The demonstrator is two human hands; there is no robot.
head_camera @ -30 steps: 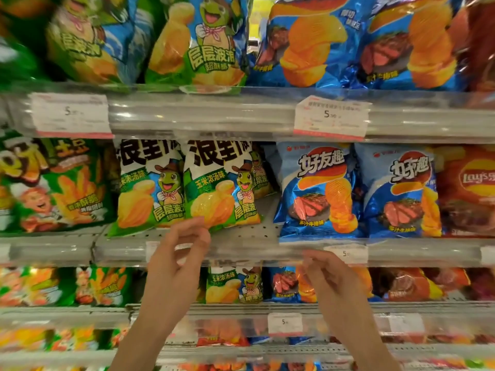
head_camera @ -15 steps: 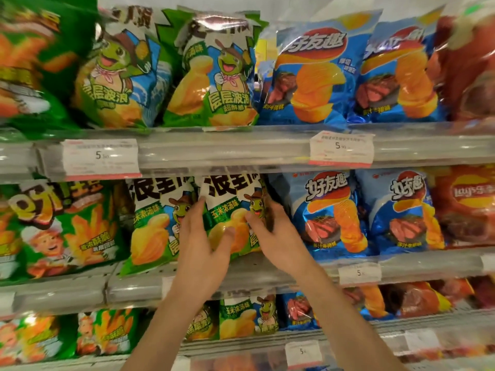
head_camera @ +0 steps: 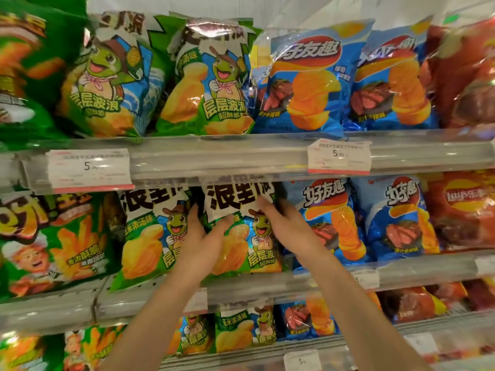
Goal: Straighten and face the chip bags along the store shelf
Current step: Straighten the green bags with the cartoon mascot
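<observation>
**A:** Where are the hands?

**B:** Both are on the middle shelf (head_camera: 267,283), on the green turtle-mascot chip bag (head_camera: 241,228) that stands second from the left among the turtle bags there. The left hand (head_camera: 199,236) lies along the bag's left edge, fingers pointing up, thumb spread across the front of the pack. The right hand (head_camera: 286,226) is at the bag's right edge, fingers reaching up toward the top corner.

**A:** And the grip on each side?

**B:** The left grip takes the bag's edge between thumb and fingers. On the right, the fingers look fairly straight and laid against the bag's side; whether they wrap behind it I cannot tell.

**A:** What sits around the grip?

**B:** Just left of the left hand stands a matching turtle bag (head_camera: 152,236), touching the held one. Just right of the right hand is a blue steak-flavour chip bag (head_camera: 334,220), then a second blue bag (head_camera: 396,218) and a red Lay's bag (head_camera: 463,210) further right. Far to the left is a green fries bag (head_camera: 53,236).

**A:** Above the hands?

**B:** The upper shelf rail (head_camera: 227,159) carries two price tags (head_camera: 89,168), each reading 5-something, with larger turtle bags (head_camera: 209,81) and blue bags (head_camera: 305,81) standing on it. Below the forearms, smaller packs stand on the lower shelf (head_camera: 267,349).
</observation>
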